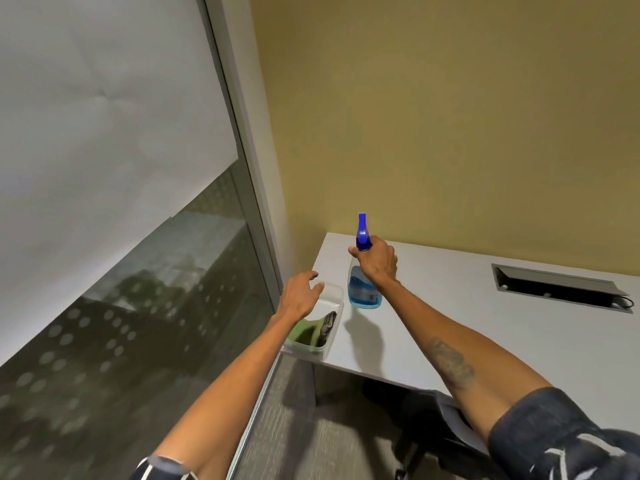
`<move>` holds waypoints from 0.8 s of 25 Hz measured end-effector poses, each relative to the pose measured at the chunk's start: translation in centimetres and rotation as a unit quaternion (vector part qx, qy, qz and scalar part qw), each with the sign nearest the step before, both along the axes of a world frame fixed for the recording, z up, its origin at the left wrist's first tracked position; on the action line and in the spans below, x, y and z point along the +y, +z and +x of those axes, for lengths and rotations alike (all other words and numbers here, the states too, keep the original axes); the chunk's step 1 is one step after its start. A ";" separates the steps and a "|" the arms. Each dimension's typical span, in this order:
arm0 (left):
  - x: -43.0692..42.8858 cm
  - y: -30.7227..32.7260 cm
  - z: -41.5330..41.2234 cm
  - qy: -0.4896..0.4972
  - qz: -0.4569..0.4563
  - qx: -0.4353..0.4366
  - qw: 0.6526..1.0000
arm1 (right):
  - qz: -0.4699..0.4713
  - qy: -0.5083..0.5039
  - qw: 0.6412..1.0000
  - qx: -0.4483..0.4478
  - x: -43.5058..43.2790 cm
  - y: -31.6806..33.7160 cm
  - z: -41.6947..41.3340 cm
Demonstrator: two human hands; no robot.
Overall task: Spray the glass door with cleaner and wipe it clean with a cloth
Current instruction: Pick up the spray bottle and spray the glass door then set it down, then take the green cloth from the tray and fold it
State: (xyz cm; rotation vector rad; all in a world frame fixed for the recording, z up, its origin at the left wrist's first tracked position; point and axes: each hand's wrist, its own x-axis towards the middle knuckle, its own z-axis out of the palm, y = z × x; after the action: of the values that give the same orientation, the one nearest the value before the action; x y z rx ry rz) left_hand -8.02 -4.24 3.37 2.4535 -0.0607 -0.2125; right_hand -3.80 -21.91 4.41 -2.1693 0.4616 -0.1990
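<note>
- Your right hand [377, 261] is wrapped round the spray bottle's [363, 289] neck; bottle's upright on the table [485, 323].
- Left hand [299, 297] hovers fingers-spread over the clear tub [329, 344] holding the green cloth [306, 336].
- Glass door [121, 306] is on your left.

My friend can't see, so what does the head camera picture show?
The right hand grips a blue spray bottle standing on a white desk. The left hand hovers open over a clear tub holding a green cloth, beside the glass door.
</note>
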 end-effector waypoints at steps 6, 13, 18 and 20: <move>-0.3 -4.5 3.0 0.015 0.016 0.045 0.999 | 0.010 0.006 0.998 0.062 -1.4 -5.5 3.1; 0.2 -8.9 4.5 0.044 0.018 0.097 0.994 | 0.046 0.006 0.995 0.084 -1.7 -9.7 5.0; 0.6 -10.5 5.2 0.060 0.017 0.124 0.990 | 0.045 0.004 0.995 0.092 -2.1 -11.6 5.8; 0.7 -11.0 5.5 0.047 0.026 0.130 0.990 | 0.049 -0.002 0.995 0.089 -2.1 -12.2 6.0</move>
State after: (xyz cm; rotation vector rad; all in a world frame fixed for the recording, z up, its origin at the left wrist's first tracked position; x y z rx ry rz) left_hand -2.52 -3.56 -7.65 2.4517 0.1764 -0.4960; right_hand 2.16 -24.02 -7.78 -2.0991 0.5644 0.0168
